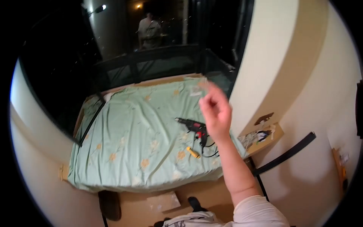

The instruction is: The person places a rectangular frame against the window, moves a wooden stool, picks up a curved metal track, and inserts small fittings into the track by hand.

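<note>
My right hand [216,109] is raised at the end of my outstretched arm, over the right part of a green flowered cloth [128,132]. Its fingers are partly curled, and the upper ones are smeared by motion, so whether they hold anything cannot be made out. Just left of the fingertips shows a small pale packet [195,90]. Beside my wrist, a black and red power drill [194,125] lies on the cloth with its cable running right. A yellow tool or handle [193,152] rests below the drill. My left hand is out of view.
Dark windows [151,64] stand behind the cloth-covered surface, with a person's reflection [149,30]. At the right are a small box of items [264,138] and a long black strip [285,154]. A cardboard piece [164,201] and a dark object [109,205] lie on the floor.
</note>
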Available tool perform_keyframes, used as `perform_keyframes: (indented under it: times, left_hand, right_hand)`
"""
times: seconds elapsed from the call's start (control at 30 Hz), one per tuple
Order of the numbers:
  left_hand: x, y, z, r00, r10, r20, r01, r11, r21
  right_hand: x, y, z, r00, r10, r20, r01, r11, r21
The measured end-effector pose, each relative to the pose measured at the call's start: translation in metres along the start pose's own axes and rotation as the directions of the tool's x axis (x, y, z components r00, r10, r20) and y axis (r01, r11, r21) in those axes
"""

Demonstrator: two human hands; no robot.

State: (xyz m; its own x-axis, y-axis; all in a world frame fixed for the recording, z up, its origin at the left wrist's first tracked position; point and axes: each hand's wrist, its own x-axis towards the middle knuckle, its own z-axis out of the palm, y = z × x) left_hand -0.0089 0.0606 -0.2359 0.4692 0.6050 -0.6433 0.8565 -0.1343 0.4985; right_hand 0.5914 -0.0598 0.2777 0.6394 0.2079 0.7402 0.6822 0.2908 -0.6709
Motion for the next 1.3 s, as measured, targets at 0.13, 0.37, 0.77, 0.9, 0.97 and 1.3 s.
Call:
perform_keyframes:
  times: [0.13,0.37,0.77,0.9,0.97,1.3]
  left_hand:
    - [0.019,-0.028,-0.007,0.996,0.023,0.088,-0.006,0.982,-0.188]
    - [0.069,-0.055,-0.059,0.964,-0.007,0.266,0.021,0.999,-0.050]
    - [0.160,-0.266,-0.222,0.824,-0.035,0.565,-0.215,0.904,0.369]
    - [0.173,-0.157,-0.242,0.936,-0.053,0.349,0.040,0.998,0.044]
    - [0.199,-0.125,-0.223,0.931,0.012,0.365,0.054,0.984,-0.172]
    - [0.169,0.010,-0.121,0.799,0.220,0.560,-0.271,0.962,0.009]
  right_hand:
    - [-0.190,0.100,0.049,0.644,0.542,0.539,-0.522,0.827,-0.208]
    - [-0.614,0.031,-0.105,-0.152,0.985,0.080,-0.425,0.008,-0.905]
    - [-0.754,-0.077,-0.073,-0.066,0.909,-0.412,-0.971,-0.154,-0.184]
    - [-0.722,-0.065,-0.013,0.161,0.905,-0.394,-0.883,-0.046,-0.467]
    - [-0.720,-0.075,-0.007,0.120,0.904,-0.410,-0.934,-0.037,-0.356]
    - [-0.585,0.076,0.025,0.182,0.920,-0.346,-0.962,0.094,-0.257]
